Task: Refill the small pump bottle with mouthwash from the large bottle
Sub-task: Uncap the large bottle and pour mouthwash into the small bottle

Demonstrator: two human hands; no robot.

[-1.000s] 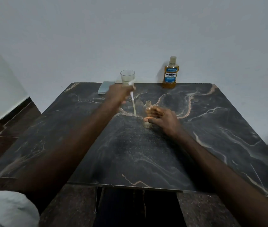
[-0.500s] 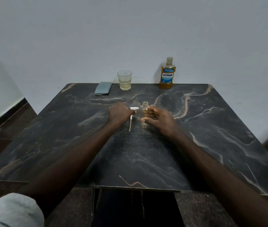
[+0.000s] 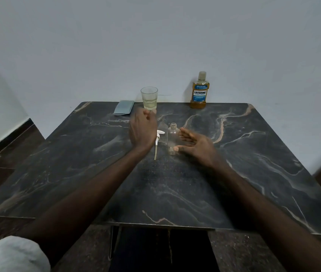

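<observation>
The small clear pump bottle stands uncapped at the table's middle. Its white pump head with the long dip tube lies flat on the table just left of it. My right hand is beside the bottle on its right, fingers spread, with the thumb tip near the base. My left hand hovers left of the pump, fingers loosely bent, holding nothing, with its knuckles just short of the glass. The large amber mouthwash bottle, capped, stands at the far edge by the wall.
A clear glass with a little pale liquid stands at the back, left of the mouthwash bottle. A grey-blue folded cloth lies left of the glass. The dark marble table meets the wall at its far edge.
My left hand laid the pump down on the table, let go and rose toward the glass. My right hand loosened its hold on the small bottle and its fingers spread.
</observation>
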